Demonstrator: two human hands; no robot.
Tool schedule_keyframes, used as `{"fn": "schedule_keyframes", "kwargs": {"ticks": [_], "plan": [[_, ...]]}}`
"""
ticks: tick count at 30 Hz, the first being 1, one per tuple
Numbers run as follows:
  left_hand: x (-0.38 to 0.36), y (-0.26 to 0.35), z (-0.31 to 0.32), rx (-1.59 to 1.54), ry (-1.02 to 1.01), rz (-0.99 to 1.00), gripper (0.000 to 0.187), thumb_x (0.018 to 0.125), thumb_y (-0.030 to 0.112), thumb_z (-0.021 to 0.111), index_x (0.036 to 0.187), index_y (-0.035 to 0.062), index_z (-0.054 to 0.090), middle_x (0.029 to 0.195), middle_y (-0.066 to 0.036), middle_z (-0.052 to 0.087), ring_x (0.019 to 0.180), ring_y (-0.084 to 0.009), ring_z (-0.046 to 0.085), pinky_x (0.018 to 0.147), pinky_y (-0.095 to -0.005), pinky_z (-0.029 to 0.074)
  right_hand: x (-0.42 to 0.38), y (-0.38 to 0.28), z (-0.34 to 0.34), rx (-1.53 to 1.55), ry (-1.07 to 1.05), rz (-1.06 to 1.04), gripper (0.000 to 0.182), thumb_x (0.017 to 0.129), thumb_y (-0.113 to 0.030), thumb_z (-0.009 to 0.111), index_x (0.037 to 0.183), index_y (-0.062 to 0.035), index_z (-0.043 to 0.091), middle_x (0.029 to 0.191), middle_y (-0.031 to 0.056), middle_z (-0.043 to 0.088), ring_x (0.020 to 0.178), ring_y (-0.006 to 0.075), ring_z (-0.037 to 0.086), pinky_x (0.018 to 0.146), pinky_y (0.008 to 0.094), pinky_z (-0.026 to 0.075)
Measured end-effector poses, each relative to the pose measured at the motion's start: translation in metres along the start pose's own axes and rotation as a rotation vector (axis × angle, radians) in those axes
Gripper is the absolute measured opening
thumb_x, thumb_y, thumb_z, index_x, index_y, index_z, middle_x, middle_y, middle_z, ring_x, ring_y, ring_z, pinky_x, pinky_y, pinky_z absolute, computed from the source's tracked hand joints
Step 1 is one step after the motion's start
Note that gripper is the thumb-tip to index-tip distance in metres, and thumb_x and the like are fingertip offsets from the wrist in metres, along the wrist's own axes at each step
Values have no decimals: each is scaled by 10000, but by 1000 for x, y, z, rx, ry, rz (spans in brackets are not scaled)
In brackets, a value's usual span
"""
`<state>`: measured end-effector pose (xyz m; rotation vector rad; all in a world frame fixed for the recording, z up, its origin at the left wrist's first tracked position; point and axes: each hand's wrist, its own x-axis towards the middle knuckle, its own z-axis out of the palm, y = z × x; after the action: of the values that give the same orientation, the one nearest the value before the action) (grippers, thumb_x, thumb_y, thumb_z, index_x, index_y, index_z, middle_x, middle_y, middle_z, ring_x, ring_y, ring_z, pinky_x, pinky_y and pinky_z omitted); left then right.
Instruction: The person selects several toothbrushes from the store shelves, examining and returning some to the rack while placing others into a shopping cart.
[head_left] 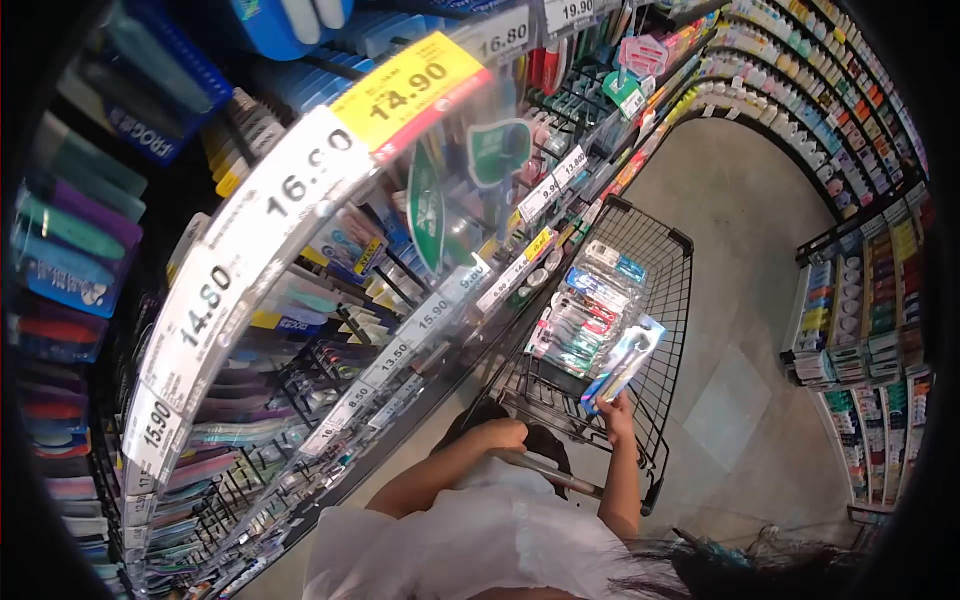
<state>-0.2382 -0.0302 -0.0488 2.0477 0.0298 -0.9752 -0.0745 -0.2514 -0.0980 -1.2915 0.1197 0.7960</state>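
My right hand [617, 412] pinches the lower end of a toothbrush in a blue and clear blister pack [628, 362], held above the shopping cart [676, 330]. My left hand [500, 436] is closed at the left end of the cart's handle [550, 474]. Inside the wire basket, below and left of the held pack, lie several packs of toothbrushes [572, 335] with coloured handles. Farther up are more blister packs [615, 265] in blue, white and red. Something black, partly hidden by my left arm, is beside the handle.
Along my left runs a shelf of hanging toothbrush packs [75, 245], with a curved price rail [250, 215] close to me. The cart's left side is near the lower shelf edge. Grey floor [725, 300] lies to the right, with more stocked shelves [865, 300] beyond.
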Motion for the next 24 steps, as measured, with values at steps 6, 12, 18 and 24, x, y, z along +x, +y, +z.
{"fn": "schedule_keyframes", "kwargs": {"ticks": [6,12,18,24], "plan": [[-3,-9,1,-106,-113,49,191,614,221,646,676,47,597,679,-118,614,664,-253,603,580,-369,453,-12,23,3,-165,-37,30,484,787,54,567,1232,-53,413,1088,33,549,988,142,521,854,281,408],[4,-44,23,-12,-194,35,214,582,237,667,658,51,593,649,-114,609,634,-253,598,572,-370,455,-27,31,14,1,83,120,466,762,6,636,1186,-63,454,981,28,574,862,114,542,775,256,439],[-12,-52,21,64,-173,-101,233,600,274,652,659,58,587,667,-135,613,673,-291,604,602,-380,464,1,22,-14,128,202,116,436,766,34,593,1171,-66,464,1051,39,573,967,145,539,842,300,413],[-23,-32,8,86,-228,-269,269,627,241,609,766,11,624,792,-193,622,777,-353,606,679,-433,484,176,49,-140,-276,459,-89,382,767,-25,590,1136,-1,493,1009,49,572,902,139,528,789,264,420]]}}
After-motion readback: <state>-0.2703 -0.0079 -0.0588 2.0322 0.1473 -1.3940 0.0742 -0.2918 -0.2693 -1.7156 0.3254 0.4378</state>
